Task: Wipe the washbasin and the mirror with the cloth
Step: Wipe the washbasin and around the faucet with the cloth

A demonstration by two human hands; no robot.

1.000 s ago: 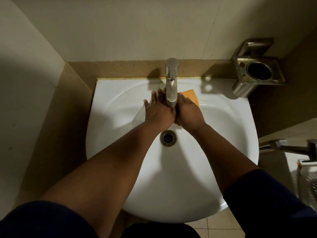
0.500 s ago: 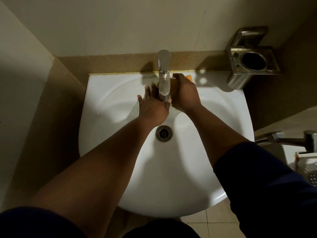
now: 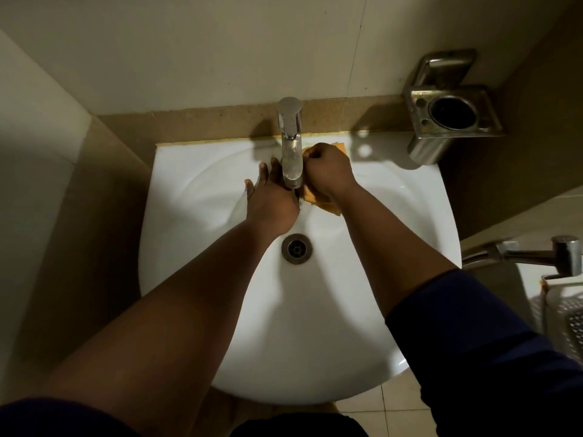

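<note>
The right hand (image 3: pixel 328 171) is fisted around the orange cloth (image 3: pixel 318 198), pressing it against the right side of the tap (image 3: pixel 291 152) at the far rim of the washbasin (image 3: pixel 195 279). The left hand (image 3: pixel 271 203) lies open, fingers spread, left of the spout.

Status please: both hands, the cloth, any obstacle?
Right hand shut on cloth, beside tap. Left hand open, flat in basin. Tap stands between hands.

Chrome upright tap (image 3: pixel 291 146) between the fingers, round metal drain (image 3: pixel 296 248) below them, square steel tumbler holder (image 3: pixel 452 116) far right, white perforated plastic basket (image 3: pixel 564 313) lower right.
</note>
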